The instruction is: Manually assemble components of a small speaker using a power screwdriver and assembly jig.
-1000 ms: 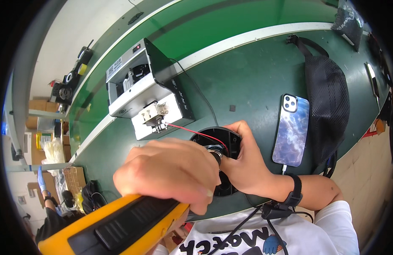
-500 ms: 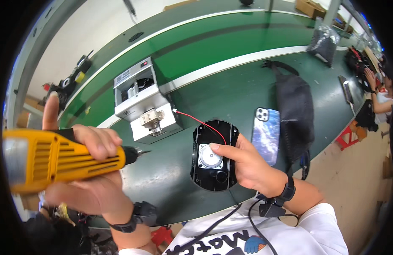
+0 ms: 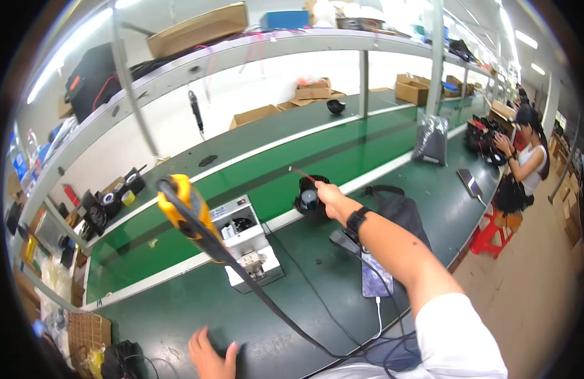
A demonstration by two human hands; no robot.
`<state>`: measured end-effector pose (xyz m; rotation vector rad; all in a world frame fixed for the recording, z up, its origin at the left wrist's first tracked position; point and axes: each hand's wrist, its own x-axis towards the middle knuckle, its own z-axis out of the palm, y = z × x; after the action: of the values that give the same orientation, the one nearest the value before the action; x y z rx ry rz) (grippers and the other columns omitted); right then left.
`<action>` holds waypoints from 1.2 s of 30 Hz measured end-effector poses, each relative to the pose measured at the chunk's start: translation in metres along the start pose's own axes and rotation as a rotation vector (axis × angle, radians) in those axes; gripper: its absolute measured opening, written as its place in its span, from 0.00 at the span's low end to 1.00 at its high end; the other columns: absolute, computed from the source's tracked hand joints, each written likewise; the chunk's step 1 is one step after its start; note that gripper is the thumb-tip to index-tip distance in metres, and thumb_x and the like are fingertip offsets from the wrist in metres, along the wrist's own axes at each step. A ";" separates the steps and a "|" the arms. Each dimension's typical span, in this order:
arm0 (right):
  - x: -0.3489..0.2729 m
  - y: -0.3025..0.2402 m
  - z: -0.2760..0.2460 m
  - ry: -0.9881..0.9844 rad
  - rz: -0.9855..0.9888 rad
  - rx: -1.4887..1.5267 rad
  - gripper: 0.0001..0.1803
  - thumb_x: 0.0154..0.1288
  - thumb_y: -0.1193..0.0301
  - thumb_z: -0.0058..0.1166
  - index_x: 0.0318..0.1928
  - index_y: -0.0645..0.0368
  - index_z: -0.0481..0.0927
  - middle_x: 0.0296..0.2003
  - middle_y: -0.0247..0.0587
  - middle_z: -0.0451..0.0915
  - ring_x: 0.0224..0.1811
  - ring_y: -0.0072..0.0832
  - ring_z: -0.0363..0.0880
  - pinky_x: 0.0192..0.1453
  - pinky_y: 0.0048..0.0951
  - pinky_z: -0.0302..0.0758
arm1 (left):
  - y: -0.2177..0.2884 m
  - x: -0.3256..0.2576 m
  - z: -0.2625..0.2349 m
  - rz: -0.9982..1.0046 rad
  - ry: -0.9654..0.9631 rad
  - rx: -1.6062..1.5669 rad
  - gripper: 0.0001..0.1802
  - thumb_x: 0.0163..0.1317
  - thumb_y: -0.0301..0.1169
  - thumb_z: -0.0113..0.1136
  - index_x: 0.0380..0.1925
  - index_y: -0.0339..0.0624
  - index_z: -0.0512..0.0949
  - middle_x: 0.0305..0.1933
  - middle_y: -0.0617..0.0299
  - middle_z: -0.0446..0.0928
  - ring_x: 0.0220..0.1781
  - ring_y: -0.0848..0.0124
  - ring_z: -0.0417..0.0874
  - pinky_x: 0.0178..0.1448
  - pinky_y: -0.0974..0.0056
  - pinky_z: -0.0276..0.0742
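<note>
My right hand (image 3: pixel 328 194) is stretched far out and grips a black round part (image 3: pixel 308 196) with a red wire, held over the near edge of the green conveyor belt (image 3: pixel 342 151). My left hand (image 3: pixel 212 354) rests low on the dark green table (image 3: pixel 178 309), fingers apart and holding nothing. A yellow electric screwdriver (image 3: pixel 186 208) hangs in the air above the table, with its black cable trailing down toward me.
A grey box-shaped machine (image 3: pixel 251 243) stands on the table beside the belt. A phone (image 3: pixel 375 279) on a charging cable lies by a black bag (image 3: pixel 402 216). At the far right a co-worker (image 3: pixel 529 155) handles black parts near a red stool (image 3: pixel 491 230). Cardboard boxes sit on the shelves.
My left hand let go of the yellow screwdriver, which now hangs free, and dropped to the table. My right hand lifted the black part and reached out to the belt.
</note>
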<state>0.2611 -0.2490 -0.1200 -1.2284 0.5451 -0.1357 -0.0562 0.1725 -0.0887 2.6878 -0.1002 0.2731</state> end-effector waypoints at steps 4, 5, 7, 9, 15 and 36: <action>0.055 0.001 0.033 0.093 -0.296 -0.278 0.26 0.67 0.56 0.60 0.45 0.73 0.82 0.41 0.52 0.85 0.44 0.38 0.83 0.50 0.39 0.76 | -0.052 -0.036 0.010 -0.001 0.149 0.121 0.33 0.55 0.36 0.66 0.58 0.31 0.69 0.65 0.41 0.67 0.68 0.44 0.65 0.72 0.47 0.57; 0.046 -0.005 0.044 0.062 -0.211 -0.398 0.26 0.66 0.57 0.62 0.45 0.73 0.82 0.39 0.53 0.85 0.41 0.36 0.83 0.48 0.38 0.76 | -0.061 -0.037 0.013 -0.055 0.157 0.049 0.34 0.53 0.36 0.66 0.58 0.31 0.69 0.65 0.41 0.67 0.68 0.44 0.65 0.72 0.45 0.56; 0.041 -0.022 0.026 0.005 -0.178 -0.438 0.33 0.64 0.49 0.62 0.50 0.72 0.80 0.40 0.51 0.85 0.37 0.37 0.79 0.42 0.40 0.75 | -0.034 -0.020 0.009 -0.103 0.171 0.079 0.32 0.55 0.35 0.65 0.58 0.32 0.69 0.66 0.42 0.67 0.68 0.45 0.65 0.73 0.47 0.55; 0.003 -0.048 0.027 -0.016 -0.044 -0.460 0.34 0.63 0.47 0.63 0.55 0.62 0.74 0.44 0.45 0.74 0.38 0.34 0.76 0.32 0.35 0.78 | -0.042 -0.026 0.009 -0.099 0.144 0.090 0.30 0.57 0.33 0.63 0.59 0.33 0.69 0.66 0.44 0.67 0.68 0.46 0.66 0.73 0.49 0.56; -0.178 -0.173 -0.135 -0.395 -0.648 -1.513 0.36 0.66 0.51 0.61 0.66 0.56 0.68 0.56 0.47 0.76 0.55 0.34 0.78 0.58 0.34 0.77 | -0.052 -0.031 0.016 0.017 0.096 0.155 0.26 0.63 0.35 0.60 0.59 0.33 0.69 0.66 0.44 0.67 0.69 0.47 0.65 0.72 0.51 0.58; -0.475 0.195 -0.362 -0.337 0.125 -1.020 0.33 0.44 0.55 0.77 0.43 0.61 0.76 0.41 0.46 0.78 0.44 0.39 0.77 0.51 0.37 0.75 | -0.144 -0.181 0.203 -0.258 -0.672 0.221 0.26 0.60 0.44 0.62 0.37 0.24 0.82 0.40 0.26 0.78 0.45 0.40 0.83 0.47 0.46 0.77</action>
<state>-0.3549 -0.3087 -0.2279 -2.1419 0.3866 0.5130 -0.1816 0.2205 -0.3662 2.8497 0.0825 -0.7408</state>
